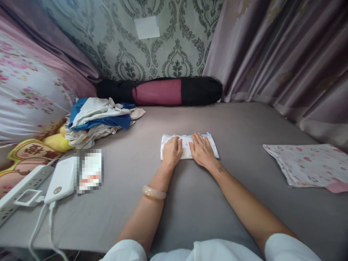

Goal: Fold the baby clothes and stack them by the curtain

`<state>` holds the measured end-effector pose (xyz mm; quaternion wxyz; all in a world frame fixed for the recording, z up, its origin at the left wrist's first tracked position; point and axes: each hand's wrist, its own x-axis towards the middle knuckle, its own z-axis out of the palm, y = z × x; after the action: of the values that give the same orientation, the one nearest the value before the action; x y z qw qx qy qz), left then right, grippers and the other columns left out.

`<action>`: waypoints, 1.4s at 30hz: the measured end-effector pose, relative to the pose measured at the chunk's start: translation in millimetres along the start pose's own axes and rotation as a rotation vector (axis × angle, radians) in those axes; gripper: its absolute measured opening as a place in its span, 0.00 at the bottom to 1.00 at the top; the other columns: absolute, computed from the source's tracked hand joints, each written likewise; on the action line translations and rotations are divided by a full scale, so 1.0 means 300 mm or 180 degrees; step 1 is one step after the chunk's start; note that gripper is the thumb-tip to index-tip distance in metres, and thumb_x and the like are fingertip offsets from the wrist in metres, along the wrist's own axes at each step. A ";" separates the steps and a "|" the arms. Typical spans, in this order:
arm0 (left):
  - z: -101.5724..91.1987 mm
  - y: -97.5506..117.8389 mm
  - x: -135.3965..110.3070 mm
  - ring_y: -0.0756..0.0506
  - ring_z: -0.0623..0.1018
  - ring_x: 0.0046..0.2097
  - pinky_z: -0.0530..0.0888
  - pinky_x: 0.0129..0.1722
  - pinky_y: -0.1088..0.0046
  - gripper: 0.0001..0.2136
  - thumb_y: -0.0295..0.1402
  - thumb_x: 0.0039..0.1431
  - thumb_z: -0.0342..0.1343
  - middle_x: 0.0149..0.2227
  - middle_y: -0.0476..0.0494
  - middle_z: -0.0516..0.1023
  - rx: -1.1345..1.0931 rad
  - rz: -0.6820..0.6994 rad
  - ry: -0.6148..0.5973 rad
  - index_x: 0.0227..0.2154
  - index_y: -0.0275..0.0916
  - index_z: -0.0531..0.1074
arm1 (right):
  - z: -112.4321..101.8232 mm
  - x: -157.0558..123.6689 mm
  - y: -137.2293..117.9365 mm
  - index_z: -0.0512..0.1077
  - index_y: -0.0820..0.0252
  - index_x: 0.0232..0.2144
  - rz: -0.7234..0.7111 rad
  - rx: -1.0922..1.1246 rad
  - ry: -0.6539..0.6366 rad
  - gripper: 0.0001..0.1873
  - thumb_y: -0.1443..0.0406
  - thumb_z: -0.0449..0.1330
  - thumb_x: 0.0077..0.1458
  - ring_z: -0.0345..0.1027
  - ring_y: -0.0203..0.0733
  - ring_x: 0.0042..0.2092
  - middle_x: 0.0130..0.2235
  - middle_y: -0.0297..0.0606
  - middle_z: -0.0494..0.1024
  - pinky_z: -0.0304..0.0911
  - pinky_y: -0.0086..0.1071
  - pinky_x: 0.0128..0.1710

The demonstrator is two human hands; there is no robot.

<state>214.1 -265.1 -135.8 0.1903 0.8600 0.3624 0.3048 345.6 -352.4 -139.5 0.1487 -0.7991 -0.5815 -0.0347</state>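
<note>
We rest both hands flat on a small folded white cloth (186, 144) lying mid-bed (244, 119). The left hand (172, 150) covers its left half, the right hand (201, 149) its right half; fingers are spread and pressing down, gripping nothing. The cloth's long axis runs left to right across our view, parallel to the black and maroon roll (160, 91) at the wall. Its short ends stick out past both hands, and its near edge lies at our wrists. Bare grey sheet surrounds it on all sides. A heap of clothes (99, 119) sits well apart on the left, and a pink-printed cloth (312, 165) lies well apart on the right, near the curtain (285, 54).
</note>
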 end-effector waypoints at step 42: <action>-0.064 -0.032 0.050 0.37 0.71 0.57 0.55 0.61 0.43 0.16 0.31 0.67 0.40 0.53 0.34 0.74 0.1433 -0.0214 -0.0903 0.51 0.40 0.69 | -0.076 0.066 0.119 0.73 0.68 0.46 0.0346 -0.0440 -0.0302 0.21 0.65 0.42 0.66 0.65 0.52 0.53 0.49 0.53 0.75 0.51 0.43 0.57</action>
<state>204.7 -245.5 -121.0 0.0532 0.9022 0.4192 0.0864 388.0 -350.6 -120.2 0.0670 -0.8386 -0.5399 -0.0288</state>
